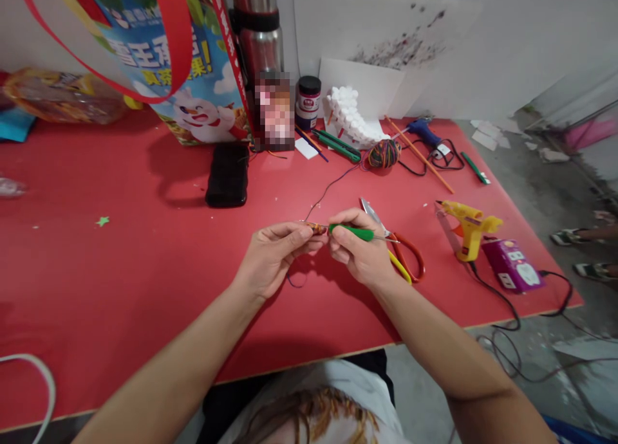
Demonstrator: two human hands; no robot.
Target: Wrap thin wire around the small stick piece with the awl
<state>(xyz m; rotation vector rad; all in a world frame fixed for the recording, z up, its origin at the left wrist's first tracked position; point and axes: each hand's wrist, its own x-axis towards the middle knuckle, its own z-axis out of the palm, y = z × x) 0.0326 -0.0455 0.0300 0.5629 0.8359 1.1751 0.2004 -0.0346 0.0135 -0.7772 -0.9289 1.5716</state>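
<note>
Pinching a small yarn piece [317, 228] left of the scissors [375, 217], the left hand [275, 252] faces the right hand [363, 251], which grips a green-handled tool [358, 232] near the scissors, while a thread [333, 183] runs toward the multicoloured yarn ball [385, 154] beyond the scissors.

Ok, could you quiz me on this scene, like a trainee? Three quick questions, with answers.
1. Which hand holds the green-handled tool?
2. True or false: the phone lies left of the yarn ball.
3. What colour is the box by the yellow glue gun?
A) green B) purple C) orange

Key:
1. The right hand.
2. True.
3. B.
</note>
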